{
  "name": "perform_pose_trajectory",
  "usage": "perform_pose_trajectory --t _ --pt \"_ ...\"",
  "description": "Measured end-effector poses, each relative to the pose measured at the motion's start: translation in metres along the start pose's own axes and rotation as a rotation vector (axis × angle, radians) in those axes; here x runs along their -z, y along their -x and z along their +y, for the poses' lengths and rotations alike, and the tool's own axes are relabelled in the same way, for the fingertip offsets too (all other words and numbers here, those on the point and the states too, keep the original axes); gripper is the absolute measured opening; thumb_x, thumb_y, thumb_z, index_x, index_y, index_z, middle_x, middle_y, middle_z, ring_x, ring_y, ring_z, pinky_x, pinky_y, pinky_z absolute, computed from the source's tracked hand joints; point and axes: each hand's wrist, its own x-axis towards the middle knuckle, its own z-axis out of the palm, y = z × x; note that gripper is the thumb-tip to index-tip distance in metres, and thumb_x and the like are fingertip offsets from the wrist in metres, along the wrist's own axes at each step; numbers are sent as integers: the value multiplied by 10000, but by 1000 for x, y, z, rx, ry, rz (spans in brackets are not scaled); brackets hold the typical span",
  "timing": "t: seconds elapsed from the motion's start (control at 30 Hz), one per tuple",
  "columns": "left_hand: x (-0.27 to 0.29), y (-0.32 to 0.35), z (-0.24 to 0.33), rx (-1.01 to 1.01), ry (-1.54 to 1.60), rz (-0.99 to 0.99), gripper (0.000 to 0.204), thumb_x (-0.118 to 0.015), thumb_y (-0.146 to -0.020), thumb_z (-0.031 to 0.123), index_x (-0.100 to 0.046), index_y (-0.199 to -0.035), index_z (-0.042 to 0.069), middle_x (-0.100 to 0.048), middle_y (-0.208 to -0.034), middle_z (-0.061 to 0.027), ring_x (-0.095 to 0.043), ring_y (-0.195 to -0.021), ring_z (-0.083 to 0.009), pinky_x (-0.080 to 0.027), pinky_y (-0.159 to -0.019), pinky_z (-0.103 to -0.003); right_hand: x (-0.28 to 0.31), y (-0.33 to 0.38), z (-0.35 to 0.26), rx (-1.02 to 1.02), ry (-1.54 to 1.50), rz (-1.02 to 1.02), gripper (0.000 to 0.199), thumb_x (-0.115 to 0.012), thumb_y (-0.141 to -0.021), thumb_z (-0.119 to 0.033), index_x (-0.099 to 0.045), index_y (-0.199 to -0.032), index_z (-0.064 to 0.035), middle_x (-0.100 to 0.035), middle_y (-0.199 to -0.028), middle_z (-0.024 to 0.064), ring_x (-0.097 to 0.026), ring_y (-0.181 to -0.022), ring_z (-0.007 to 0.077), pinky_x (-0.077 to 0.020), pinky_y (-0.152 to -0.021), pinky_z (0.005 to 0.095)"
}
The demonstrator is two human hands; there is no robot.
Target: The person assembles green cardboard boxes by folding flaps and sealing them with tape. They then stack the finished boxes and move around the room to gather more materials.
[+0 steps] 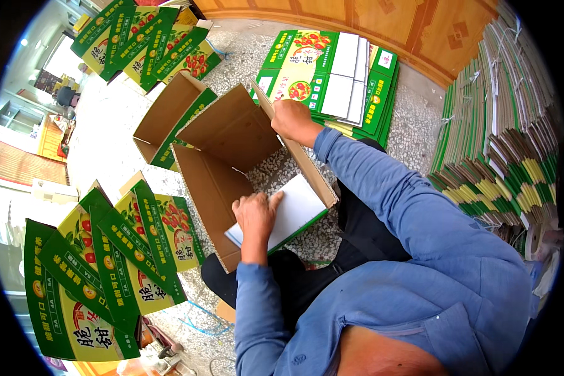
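Corrugated cardboard, brown inside and green-printed outside, makes up the open carton [232, 150] being worked on in the head view; it sits on the speckled floor [413, 125] directly in front of the seated person, opened into a square tube with the floor visible through it.

Left hand [254, 216]: laid flat, fingers spread, pressing down on a white-faced bottom flap [294, 210] at the near corner of the carton. Nothing is clenched; it is a palm-down hold.

Right hand [289, 119]: closed over the top edge of the far right wall [307, 166], fingers curled inside, thumb side outside, gripping that panel.

Handling, as judged: the carton is taken to be light and empty, stiff along its panels but hinging freely at the creases. Edges are thin and could buckle or cut if squeezed hard. Best purchase appears to be at the wall edges near corners, where the board is stiffest; flaps are better pushed flat with the palm than pinched.

Around it: a second opened carton [169, 119] just behind, fanned flat green cartons [113, 263] at the left, a stack of flat ones [332, 69] beyond, and bundled flats [501, 125] standing at the right.
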Motion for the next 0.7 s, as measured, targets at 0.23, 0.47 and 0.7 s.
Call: perform_pose_trajectory --t 0.23,0.47,0.7 --pt "-85 -29 -7 226 -2 -14 400 -518 -929 379 -700 -859 30 -677 -1004 -116 -558 -1035 -317 -373 -926 -503 -17 1 -10 -2 -99 41 178 -539 -721 -103 -665 -742 21 -649 -740 267 -657 -710 421 -532 -663 490" --pt "-38 -134 -17 221 105 509 444 -646 -859 238 -530 -1220 8 -487 -1356 -181 -429 -1276 -348 -344 -1016 -504 -24 0 -8 17 -90 29 198 -503 -750 -109 -650 -812 8 -654 -881 232 -646 -843 391 -527 -769 452" --pt "31 -221 -78 243 -111 419 367 -636 -858 253 -593 -1145 28 -586 -1246 -151 -508 -1190 -333 -351 -1020 -500 -32 0 -23 -55 -119 -33 215 -487 -752 -92 -620 -892 2 -626 -972 235 -617 -905 425 -494 -807 498"
